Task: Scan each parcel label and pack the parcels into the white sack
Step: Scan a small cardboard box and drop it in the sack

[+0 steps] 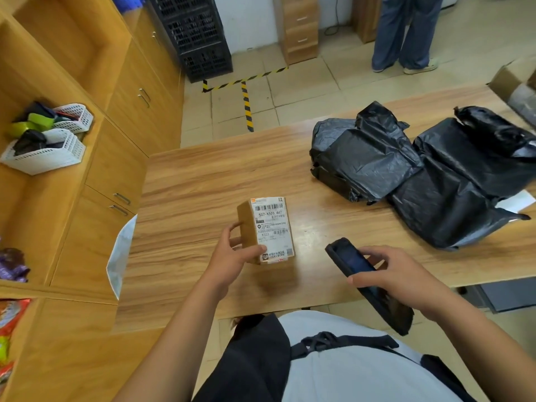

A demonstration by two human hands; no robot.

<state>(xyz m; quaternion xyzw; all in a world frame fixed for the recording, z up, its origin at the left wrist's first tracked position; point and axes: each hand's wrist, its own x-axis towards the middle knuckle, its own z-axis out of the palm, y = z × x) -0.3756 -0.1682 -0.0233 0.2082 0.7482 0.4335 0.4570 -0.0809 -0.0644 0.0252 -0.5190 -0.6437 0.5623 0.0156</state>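
A small brown cardboard parcel (272, 227) with a white barcode label on top stands on the wooden table (203, 181). My left hand (235, 253) grips its left side and near corner. My right hand (397, 274) holds a black handheld scanner (365, 282) to the right of the parcel, its front end pointing toward the label. Two parcels wrapped in black plastic lie further right: one (362, 158) in the middle, a larger one (470, 181) beside it. The white sack (121, 253) hangs at the table's left edge, only part of it showing.
Wooden cabinets with white baskets (46, 152) line the left side. A black crate stack (197, 36) stands on the floor behind the table. A person's legs (406, 33) are at the back right. An open cardboard box (516, 82) sits at the far right edge.
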